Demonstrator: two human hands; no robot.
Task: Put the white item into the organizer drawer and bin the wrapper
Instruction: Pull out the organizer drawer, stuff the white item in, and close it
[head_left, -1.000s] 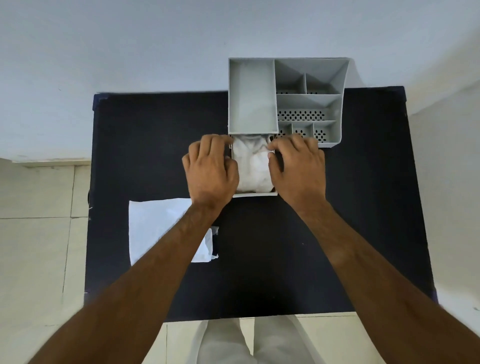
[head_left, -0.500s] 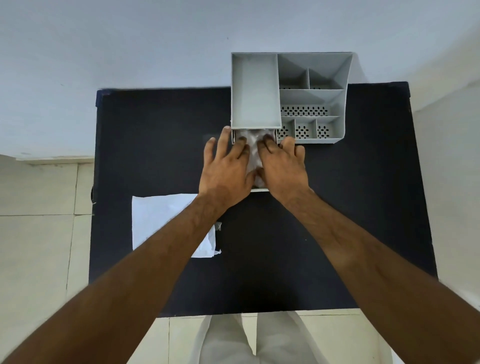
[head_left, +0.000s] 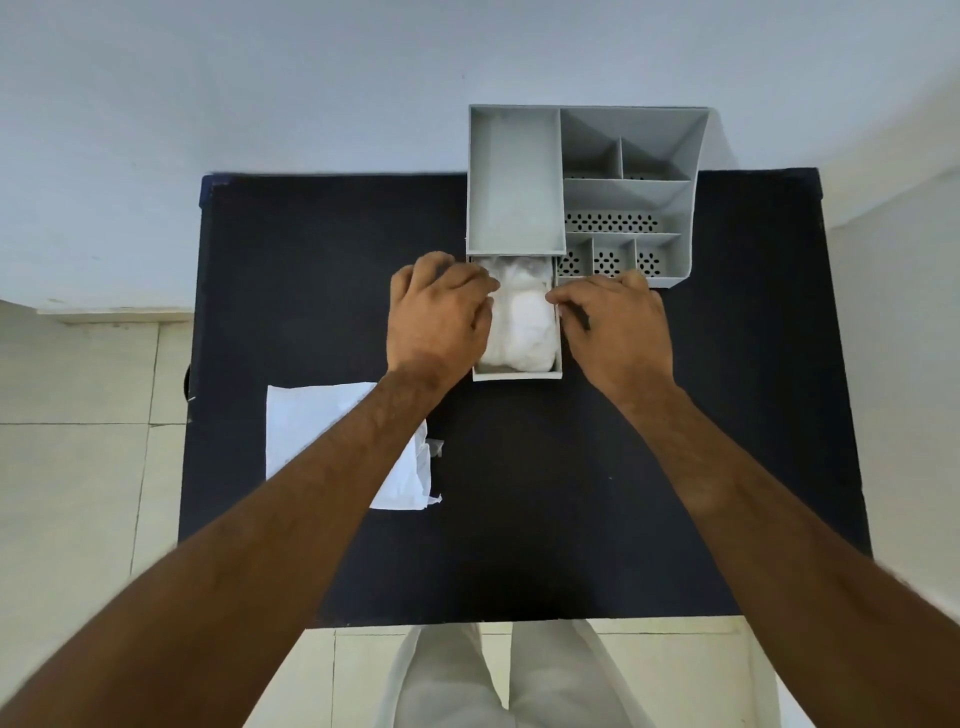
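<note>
— Where do we stand with the white item (head_left: 522, 325)?

— We see it lying in the pulled-out drawer (head_left: 517, 375) of the grey organizer (head_left: 587, 192), bunched soft and filling the drawer from wall to wall. So we judge the first half done, apart from pushing the drawer shut; it stands well out toward us.

— And our hands?

— Our left hand (head_left: 439, 317) rests at the drawer's left wall, fingers curled, their tips at the edge of the white item. Our right hand (head_left: 615, 325) sits at the right wall, fingers bent loosely toward it. Neither is clamped on anything that we can make out; both look relaxed and half open.

— The wrapper?

— The wrapper (head_left: 311, 431) lies flat on the near left of the dark counter (head_left: 571, 493), well apart from the drawer and partly under our left forearm. Binning it is left to do.

— What can't we tell?

— We see no bin anywhere. Our left hand covers the drawer's left wall, so we cannot say whether the fingers touch it. A small pale scrap (head_left: 435, 447) lies beside the wrapper; too small to name.
</note>
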